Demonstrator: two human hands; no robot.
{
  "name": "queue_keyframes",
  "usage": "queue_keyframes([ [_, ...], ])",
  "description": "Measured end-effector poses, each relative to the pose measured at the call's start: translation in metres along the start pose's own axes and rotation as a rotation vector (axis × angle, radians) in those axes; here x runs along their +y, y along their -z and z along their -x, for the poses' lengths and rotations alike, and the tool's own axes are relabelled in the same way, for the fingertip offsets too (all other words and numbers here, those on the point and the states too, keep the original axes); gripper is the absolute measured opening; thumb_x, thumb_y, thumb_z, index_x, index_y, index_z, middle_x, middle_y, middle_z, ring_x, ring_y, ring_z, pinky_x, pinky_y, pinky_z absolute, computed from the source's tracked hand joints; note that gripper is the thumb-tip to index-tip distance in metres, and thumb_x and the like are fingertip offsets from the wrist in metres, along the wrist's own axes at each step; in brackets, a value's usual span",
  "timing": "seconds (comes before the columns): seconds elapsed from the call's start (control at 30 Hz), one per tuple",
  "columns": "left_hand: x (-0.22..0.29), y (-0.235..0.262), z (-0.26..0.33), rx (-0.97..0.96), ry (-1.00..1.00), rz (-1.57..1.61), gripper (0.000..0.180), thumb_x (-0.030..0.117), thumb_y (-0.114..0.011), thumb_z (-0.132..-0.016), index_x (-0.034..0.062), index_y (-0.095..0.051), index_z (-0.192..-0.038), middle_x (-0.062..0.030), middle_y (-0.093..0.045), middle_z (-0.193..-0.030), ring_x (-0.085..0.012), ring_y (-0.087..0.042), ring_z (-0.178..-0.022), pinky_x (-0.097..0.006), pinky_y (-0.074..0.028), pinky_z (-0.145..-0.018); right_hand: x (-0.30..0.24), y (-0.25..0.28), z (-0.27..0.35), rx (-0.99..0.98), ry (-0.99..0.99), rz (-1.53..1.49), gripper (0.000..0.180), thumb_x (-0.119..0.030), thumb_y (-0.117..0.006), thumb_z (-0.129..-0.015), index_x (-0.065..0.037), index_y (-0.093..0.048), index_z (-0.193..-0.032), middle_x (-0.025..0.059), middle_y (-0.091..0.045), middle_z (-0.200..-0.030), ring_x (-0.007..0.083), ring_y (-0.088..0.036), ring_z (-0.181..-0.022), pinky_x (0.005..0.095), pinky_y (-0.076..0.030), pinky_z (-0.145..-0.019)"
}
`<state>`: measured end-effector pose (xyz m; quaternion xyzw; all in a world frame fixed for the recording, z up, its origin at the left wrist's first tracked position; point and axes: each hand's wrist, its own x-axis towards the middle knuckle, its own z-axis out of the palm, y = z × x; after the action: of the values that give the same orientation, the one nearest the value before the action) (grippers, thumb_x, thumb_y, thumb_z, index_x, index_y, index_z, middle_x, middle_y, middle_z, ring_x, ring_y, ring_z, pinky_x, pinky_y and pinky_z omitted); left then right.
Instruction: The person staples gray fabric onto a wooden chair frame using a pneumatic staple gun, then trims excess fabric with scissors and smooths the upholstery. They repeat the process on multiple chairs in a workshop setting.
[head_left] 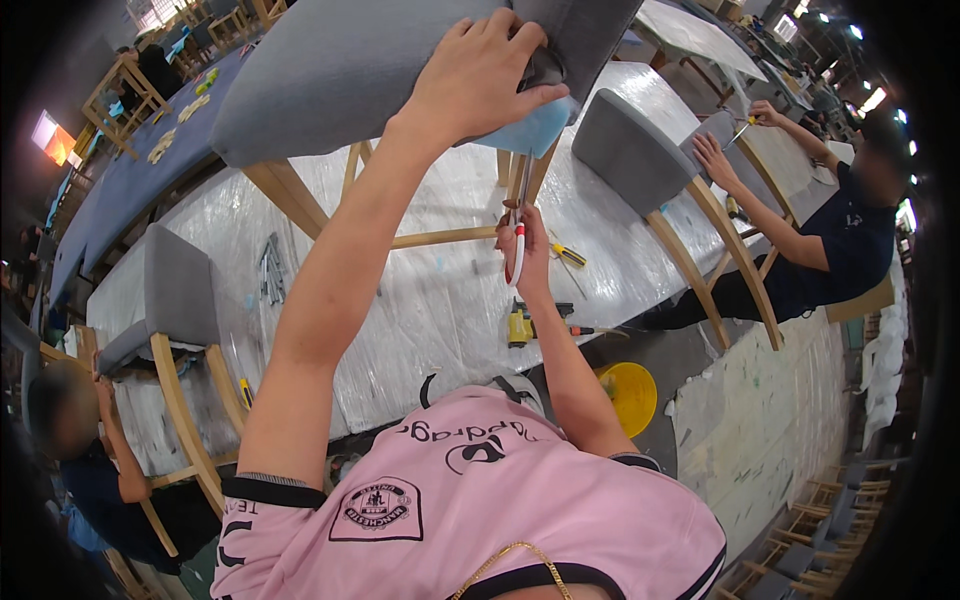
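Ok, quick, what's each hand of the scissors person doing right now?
Left hand: open, spread on the grey chair.
Right hand: closed, holding scissors.

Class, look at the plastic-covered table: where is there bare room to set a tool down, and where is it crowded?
Free: the plastic-covered table between the left forearm and the yellow drill; a smaller patch between the screwdriver and the grey chair at right.
Crowded: around the right hand, with scissors, screwdriver and drill close together.

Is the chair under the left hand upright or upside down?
Upright: the gray chair has its wooden legs underneath, reaching down toward the table.
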<state>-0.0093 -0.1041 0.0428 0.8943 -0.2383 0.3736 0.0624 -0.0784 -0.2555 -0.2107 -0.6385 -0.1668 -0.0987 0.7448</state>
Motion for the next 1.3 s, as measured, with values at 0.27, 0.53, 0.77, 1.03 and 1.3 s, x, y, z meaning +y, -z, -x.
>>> queue_keyframes([
  [0.27, -0.004, -0.004, -0.005, 0.044, -0.012, -0.043, 0.065, 0.064, -0.068, -0.09, 0.0077, -0.065, -0.123, -0.0133, -0.062, -0.118, -0.033, -0.065, -0.109, -0.046, -0.051, -0.099, 0.01, 0.006, -0.021, 0.055, -0.022, 0.082, 0.039, -0.015, -0.071, -0.095, -0.004, -0.057, -0.129, 0.0019, -0.057, -0.097, 0.0107, -0.055, -0.084, 0.0269, -0.048, -0.077],
  [0.53, -0.008, -0.006, -0.004, 0.056, -0.01, -0.051, 0.066, 0.064, -0.068, -0.09, 0.0075, -0.066, -0.124, -0.0131, -0.063, -0.118, -0.0327, -0.066, -0.109, -0.046, -0.052, -0.096, -0.001, 0.006, -0.039, 0.022, 0.022, 0.123, 0.054, -0.029, -0.078, -0.092, -0.005, -0.056, -0.135, 0.0032, -0.058, -0.101, 0.0136, -0.057, -0.088, 0.0302, -0.049, -0.082],
  [0.77, -0.007, -0.007, -0.004, 0.066, -0.019, -0.064, 0.069, 0.066, -0.067, -0.09, 0.0079, -0.066, -0.125, -0.0132, -0.062, -0.12, -0.0316, -0.066, -0.11, -0.045, -0.052, -0.098, -0.003, -0.003, -0.027, 0.06, 0.098, 0.141, 0.06, -0.035, -0.08, -0.09, -0.006, -0.056, -0.137, 0.0073, -0.061, -0.108, 0.0159, -0.058, -0.095, 0.0324, -0.048, -0.088],
  [1.03, -0.006, -0.009, -0.005, 0.07, -0.015, -0.059, 0.068, 0.066, -0.068, -0.09, 0.008, -0.066, -0.125, -0.0129, -0.063, -0.119, -0.031, -0.066, -0.109, -0.045, -0.052, -0.098, -0.018, -0.008, -0.037, 0.115, 0.104, 0.145, 0.051, -0.033, -0.079, -0.094, -0.001, -0.06, -0.129, 0.001, -0.058, -0.094, 0.0097, -0.054, -0.083, 0.0247, -0.047, -0.073],
  [1.3, -0.006, -0.008, -0.005, 0.107, -0.017, -0.009, 0.058, 0.06, -0.072, -0.087, 0.0108, -0.067, -0.119, -0.0147, -0.066, -0.11, -0.0316, -0.067, -0.103, -0.042, -0.049, -0.099, -0.04, -0.012, -0.04, 0.132, 0.125, 0.083, 0.046, -0.023, -0.082, -0.092, 0.0, -0.064, -0.128, -0.0031, -0.052, -0.082, 0.006, -0.051, -0.076, 0.0215, -0.043, -0.065],
])
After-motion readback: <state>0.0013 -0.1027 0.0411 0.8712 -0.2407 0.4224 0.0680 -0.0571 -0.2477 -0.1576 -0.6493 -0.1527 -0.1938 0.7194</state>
